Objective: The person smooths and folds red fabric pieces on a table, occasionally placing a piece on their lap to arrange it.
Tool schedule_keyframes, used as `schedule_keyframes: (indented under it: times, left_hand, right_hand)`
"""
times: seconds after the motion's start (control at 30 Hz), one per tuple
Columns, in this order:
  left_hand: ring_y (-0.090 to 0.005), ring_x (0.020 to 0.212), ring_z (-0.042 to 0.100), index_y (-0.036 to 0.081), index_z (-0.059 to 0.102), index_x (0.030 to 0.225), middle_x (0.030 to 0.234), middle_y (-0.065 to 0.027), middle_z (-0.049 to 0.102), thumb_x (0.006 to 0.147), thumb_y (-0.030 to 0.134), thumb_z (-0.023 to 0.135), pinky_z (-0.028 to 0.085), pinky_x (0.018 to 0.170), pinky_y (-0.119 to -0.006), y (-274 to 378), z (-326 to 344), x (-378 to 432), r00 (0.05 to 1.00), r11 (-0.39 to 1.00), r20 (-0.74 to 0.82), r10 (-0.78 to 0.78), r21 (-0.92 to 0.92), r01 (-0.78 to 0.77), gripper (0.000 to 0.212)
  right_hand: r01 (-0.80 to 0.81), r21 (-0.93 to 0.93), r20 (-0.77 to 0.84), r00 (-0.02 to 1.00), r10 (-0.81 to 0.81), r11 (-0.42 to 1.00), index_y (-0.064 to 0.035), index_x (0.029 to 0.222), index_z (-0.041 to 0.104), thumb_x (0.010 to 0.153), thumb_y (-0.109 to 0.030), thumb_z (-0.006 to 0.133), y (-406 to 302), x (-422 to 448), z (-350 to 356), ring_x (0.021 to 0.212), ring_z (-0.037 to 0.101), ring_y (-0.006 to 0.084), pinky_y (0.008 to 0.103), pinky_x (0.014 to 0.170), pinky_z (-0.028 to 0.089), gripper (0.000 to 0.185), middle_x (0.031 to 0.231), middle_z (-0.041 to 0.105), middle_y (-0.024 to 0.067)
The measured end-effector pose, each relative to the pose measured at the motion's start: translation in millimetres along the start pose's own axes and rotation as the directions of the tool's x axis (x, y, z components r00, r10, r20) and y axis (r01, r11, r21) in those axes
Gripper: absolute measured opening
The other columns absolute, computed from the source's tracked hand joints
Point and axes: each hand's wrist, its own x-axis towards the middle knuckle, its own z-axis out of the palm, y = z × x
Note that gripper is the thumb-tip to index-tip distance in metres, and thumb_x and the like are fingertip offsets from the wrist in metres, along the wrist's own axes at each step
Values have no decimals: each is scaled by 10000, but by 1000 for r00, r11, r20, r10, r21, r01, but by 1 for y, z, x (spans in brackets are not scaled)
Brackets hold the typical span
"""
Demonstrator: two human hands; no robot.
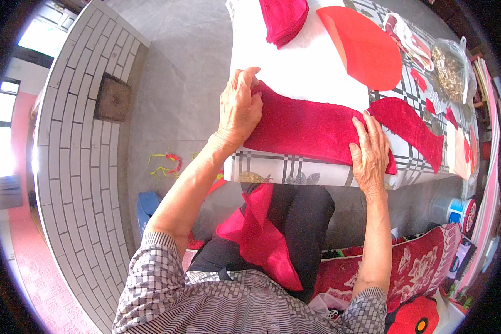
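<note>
A long crimson fabric piece (304,127) with a soft, velvet-like look lies along the near edge of the table, partly over white sheet material (292,71). My left hand (241,106) is at its left end, with bent fingers closed on the upper corner. My right hand (370,148) rests palm down across its right end, fingers spread a little and thumb to the left. Just right of that hand lies a curved crimson offcut (411,129). Farther back are a folded orange-red sheet (365,48) and a stack of crimson fabric (286,18).
A checked, flower-printed tablecloth (302,169) covers the table. A clear plastic bag of brownish bits (453,71) stands at the far right. Red cloth (259,242) lies across my lap. Left is a white tiled wall (79,146); yellow and red scraps (167,163) lie on the floor.
</note>
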Motion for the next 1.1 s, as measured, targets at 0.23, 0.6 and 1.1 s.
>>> schedule_keyframes:
  times: [0.23, 0.6, 1.1]
  left_hand:
    - [-219, 869, 581, 82, 498, 1175, 1059, -104, 556, 687, -113, 505, 506, 722, -337, -3, -2, 2, 996, 995, -2, -86, 40, 86, 526]
    - [-196, 705, 621, 49, 627, 972, 890, -100, 625, 794, 15, 583, 510, 623, -304, 6, -62, -36, 980, 966, 103, -173, -178, 190, 186]
    - [-253, 941, 597, 80, 615, 1018, 1126, -116, 561, 788, -16, 581, 468, 840, -357, 46, -102, -169, 873, 963, 488, 5, -238, 127, 251]
  right_hand:
    - [10, 1, -1, 1000, -10, 1000, -128, 1304, 462, 904, -336, 450, 0, 1, 0, 1250, 376, 310, 443, 1036, 274, 451, 1361, 405, 114]
    - [29, 77, -95, 995, -22, 997, -101, 1265, 483, 870, -219, 550, 2, -3, -4, 1206, 432, 336, 442, 985, 339, 418, 1355, 407, 152]
    - [-210, 171, 322, 935, 146, 963, -96, 820, 555, 666, -153, 733, -183, -205, -76, 828, 555, 233, 379, 727, 409, 242, 877, 524, 34]
